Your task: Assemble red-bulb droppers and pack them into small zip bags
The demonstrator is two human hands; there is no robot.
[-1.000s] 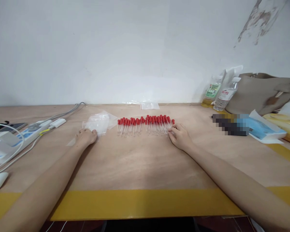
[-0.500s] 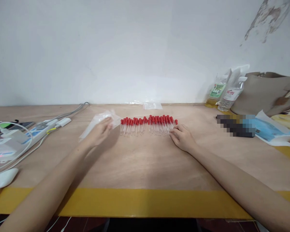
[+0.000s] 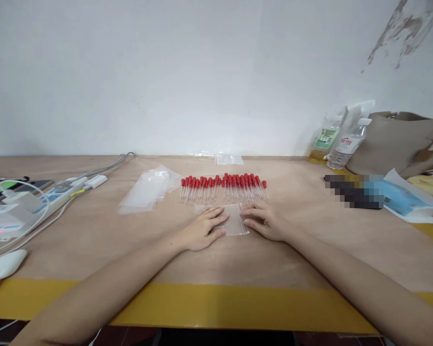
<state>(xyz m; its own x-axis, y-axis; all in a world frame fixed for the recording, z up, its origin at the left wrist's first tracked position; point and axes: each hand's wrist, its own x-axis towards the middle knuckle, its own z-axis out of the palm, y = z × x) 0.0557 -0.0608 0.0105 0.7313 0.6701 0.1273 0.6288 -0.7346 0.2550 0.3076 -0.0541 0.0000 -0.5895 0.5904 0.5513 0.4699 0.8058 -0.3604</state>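
Note:
A small clear plastic bag (image 3: 234,218) lies flat on the wooden table (image 3: 216,254) in front of me. My left hand (image 3: 204,229) rests on its left part with fingers stretched out. My right hand (image 3: 264,222) touches its right edge, fingers extended. Just beyond the bag, a row of several red-capped glass droppers (image 3: 223,187) lies side by side. A stack of more clear bags (image 3: 146,191) sits to the left of the droppers.
A power strip with cables (image 3: 57,192) and a white mouse (image 3: 2,265) lie at the left. Two bottles (image 3: 337,139), a beige bag (image 3: 400,142) and blue-white papers (image 3: 404,199) stand at the right. Another clear bag (image 3: 229,158) lies by the wall. A yellow strip (image 3: 216,302) marks the near edge.
My left hand took one clear bag from the stack at the left and brought it to the middle, in front of the droppers. My right hand left the droppers and came to the bag's right edge.

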